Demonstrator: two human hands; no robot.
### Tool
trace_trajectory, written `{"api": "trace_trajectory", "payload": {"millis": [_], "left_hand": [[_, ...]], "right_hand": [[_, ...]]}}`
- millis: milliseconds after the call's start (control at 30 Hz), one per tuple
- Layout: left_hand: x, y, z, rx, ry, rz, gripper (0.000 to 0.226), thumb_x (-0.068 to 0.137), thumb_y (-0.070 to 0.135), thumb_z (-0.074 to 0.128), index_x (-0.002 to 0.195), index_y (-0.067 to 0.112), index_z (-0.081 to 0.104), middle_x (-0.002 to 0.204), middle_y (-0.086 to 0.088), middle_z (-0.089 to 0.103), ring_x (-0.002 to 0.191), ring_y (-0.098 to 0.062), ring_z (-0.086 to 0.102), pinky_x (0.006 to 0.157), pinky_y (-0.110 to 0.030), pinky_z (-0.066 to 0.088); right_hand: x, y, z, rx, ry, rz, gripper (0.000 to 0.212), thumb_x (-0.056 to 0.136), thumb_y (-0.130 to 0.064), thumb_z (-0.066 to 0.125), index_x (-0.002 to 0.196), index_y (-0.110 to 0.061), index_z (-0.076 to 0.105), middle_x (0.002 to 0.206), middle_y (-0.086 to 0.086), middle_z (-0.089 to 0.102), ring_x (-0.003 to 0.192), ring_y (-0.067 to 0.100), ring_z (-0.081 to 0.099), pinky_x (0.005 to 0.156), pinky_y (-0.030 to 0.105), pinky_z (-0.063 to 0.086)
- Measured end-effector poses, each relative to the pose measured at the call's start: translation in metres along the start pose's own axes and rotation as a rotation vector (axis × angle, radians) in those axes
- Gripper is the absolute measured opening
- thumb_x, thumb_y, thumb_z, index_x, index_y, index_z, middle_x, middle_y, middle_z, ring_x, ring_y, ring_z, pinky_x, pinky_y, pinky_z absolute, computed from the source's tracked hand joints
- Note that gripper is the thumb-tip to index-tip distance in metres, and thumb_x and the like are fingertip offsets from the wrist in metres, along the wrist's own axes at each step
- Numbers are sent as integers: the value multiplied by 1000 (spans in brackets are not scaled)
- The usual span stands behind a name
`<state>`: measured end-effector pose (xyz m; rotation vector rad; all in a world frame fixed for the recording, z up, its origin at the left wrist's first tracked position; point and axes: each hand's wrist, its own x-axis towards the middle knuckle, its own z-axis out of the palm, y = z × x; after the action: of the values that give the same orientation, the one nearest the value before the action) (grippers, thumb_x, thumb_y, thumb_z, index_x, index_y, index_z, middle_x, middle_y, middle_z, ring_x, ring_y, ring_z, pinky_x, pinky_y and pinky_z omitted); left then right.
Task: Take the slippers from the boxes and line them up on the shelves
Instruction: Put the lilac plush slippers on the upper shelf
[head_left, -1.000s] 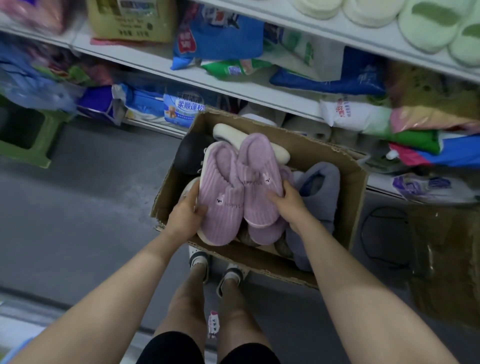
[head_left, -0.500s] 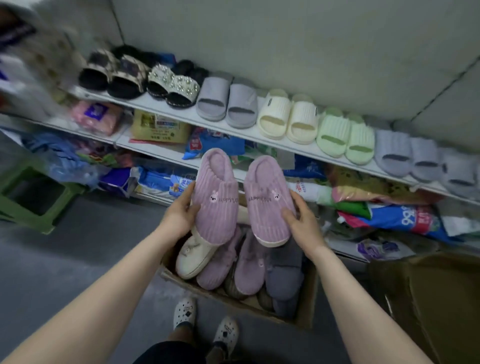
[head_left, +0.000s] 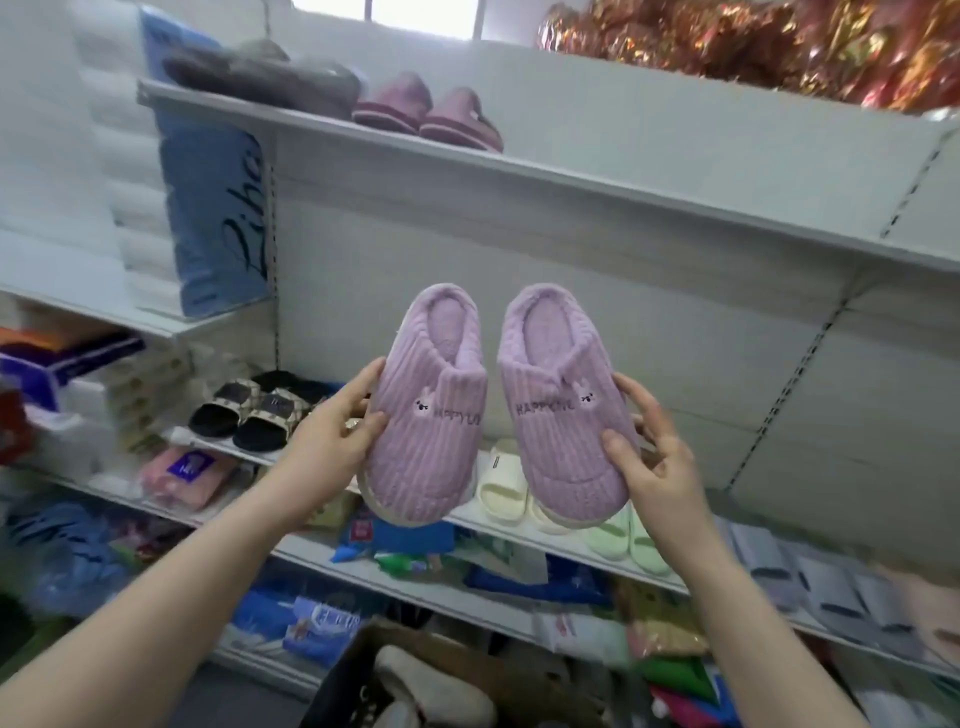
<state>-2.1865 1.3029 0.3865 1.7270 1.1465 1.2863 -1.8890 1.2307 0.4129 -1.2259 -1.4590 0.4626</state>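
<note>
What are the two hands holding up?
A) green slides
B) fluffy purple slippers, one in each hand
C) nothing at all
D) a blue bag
B: the left hand grips the left purple slipper and the right hand grips the right purple slipper, both held in front of the shelves.

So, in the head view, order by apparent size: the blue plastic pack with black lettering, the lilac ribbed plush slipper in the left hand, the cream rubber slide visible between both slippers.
1. Blue plastic pack with black lettering.
2. Lilac ribbed plush slipper, nearer the camera.
3. Cream rubber slide, partly hidden.
</note>
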Motion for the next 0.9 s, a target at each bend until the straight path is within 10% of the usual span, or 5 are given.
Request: {"api": "trace_trajectory", "payload": {"millis": [300,467,667,833,900], "left_hand": [[109,129,-33,-197,13,133,47,96,13,53,141,27,45,73,15,66,72,0,62,71,-21,54],[175,177,-24,-323,-106,11,33,96,7,44,121,21,61,98,2,66,60,-4,60,48,-17,50],[247,202,2,-327,-163,-32,31,92,2,39,114,5,60,99,-11,56,69,-17,57,46,-21,52],[288,203,22,-388,-107,-40,23,95,-2,42,76,5,53,79,-10,53,71,-21,57,49,-29,57],[297,202,28,-263,-56,55,29,98,13,46,71,7,55,78,-10,54,83,-26,56,67,-35,55]], "right_hand": [[99,-101,-35,28,241,-159,44,94,-10,60,127,-40,58,95,5,66,84,14,63,82,34,52],[165,-134,-42,136,334,-29,29,92,-14,59,113,-35,62,113,10,68,89,20,64,75,35,51],[223,-148,-45,160,355,128,23,98,-12,52,120,-17,58,101,3,62,78,12,59,46,19,52],[246,-158,-39,339,315,164,12,99,-9,49,92,-7,59,93,8,58,88,17,59,64,32,62],[249,-152,-38,297,226,138,21,97,-23,57,111,-7,57,106,6,59,93,12,61,75,29,60]]}}
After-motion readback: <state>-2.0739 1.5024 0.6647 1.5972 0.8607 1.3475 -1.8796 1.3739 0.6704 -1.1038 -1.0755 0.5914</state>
